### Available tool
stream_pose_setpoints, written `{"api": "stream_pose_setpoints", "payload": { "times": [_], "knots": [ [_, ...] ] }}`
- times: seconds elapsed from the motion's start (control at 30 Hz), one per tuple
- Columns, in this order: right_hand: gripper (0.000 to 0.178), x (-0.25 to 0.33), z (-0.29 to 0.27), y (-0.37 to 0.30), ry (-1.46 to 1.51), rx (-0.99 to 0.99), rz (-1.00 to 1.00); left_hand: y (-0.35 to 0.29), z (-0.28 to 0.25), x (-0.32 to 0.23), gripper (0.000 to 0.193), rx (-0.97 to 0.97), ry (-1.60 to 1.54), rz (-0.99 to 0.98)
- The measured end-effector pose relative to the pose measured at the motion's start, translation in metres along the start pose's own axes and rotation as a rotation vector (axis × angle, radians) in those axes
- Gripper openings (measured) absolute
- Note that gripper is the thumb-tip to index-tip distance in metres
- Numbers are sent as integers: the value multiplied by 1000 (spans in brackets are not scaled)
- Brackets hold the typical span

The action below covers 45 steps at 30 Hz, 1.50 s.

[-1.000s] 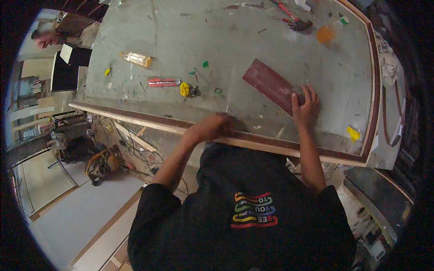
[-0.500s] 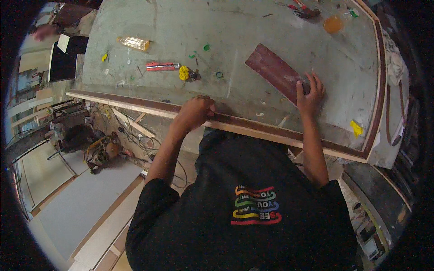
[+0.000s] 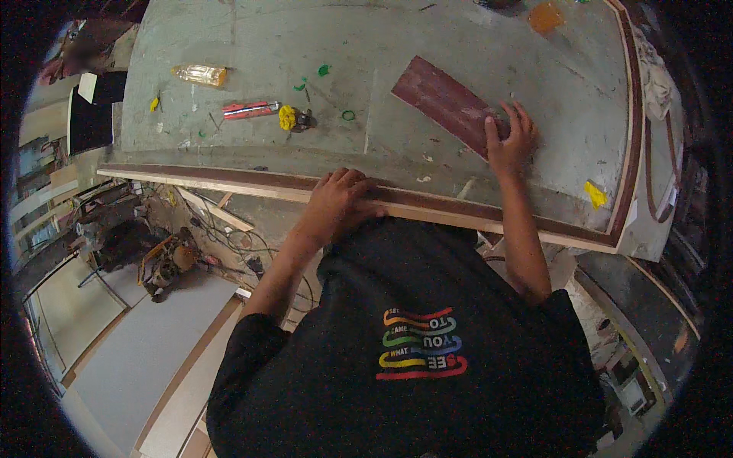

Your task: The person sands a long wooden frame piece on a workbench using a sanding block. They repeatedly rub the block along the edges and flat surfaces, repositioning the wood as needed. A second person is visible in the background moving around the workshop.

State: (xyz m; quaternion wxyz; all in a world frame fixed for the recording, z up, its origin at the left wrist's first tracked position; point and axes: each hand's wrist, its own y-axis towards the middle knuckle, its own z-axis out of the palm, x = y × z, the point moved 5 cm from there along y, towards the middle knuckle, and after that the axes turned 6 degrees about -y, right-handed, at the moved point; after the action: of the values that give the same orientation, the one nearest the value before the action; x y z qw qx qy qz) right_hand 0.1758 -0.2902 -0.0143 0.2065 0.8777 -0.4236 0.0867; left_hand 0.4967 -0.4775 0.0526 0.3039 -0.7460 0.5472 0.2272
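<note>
A flat maroon rectangle, looking like a sheet or board of sandpaper (image 3: 439, 99), lies slantwise on the grey-green tabletop (image 3: 382, 46). My right hand (image 3: 513, 143) rests over its nearer right end, thumb on one side and the spread fingers on the other. The part under the palm is hidden. At the table's near side my left hand (image 3: 340, 202) grips the wooden edge strip (image 3: 435, 204), fingers bent over the top and thumb stretched along the front. Left of the sheet lie a red utility knife (image 3: 250, 110) and a crumpled yellow piece (image 3: 287, 117).
A clear bottle with yellowish contents (image 3: 200, 75) lies on its side at the far left. An orange patch (image 3: 546, 17) shows at the far right, a yellow scrap (image 3: 595, 195) near the right corner. Raised wooden strips border the table. Cables (image 3: 229, 229) and a machine (image 3: 174, 261) occupy the floor.
My left hand has shifted rightward along the edge and uncurled from a fist, its thumb now stretched out. The right hand stays on the maroon sheet. The view has shifted slightly.
</note>
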Motion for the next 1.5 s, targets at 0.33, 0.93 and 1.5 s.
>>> {"api": "stream_pose_setpoints", "payload": {
  "times": [0.33, 0.93, 1.5],
  "knots": [
    [54, 2, 2, -1, 34, -13, 18, -2, 2, 0, 60, -47, 27, -30],
    [49, 4, 1, -1, 90, -33, 41, 53, 26, 52, 46, 519, -129, 74],
    [50, -1, 4, 1, 81, -37, -14, 18, 5, 56, 21, 152, 53, 140]
  ]
}}
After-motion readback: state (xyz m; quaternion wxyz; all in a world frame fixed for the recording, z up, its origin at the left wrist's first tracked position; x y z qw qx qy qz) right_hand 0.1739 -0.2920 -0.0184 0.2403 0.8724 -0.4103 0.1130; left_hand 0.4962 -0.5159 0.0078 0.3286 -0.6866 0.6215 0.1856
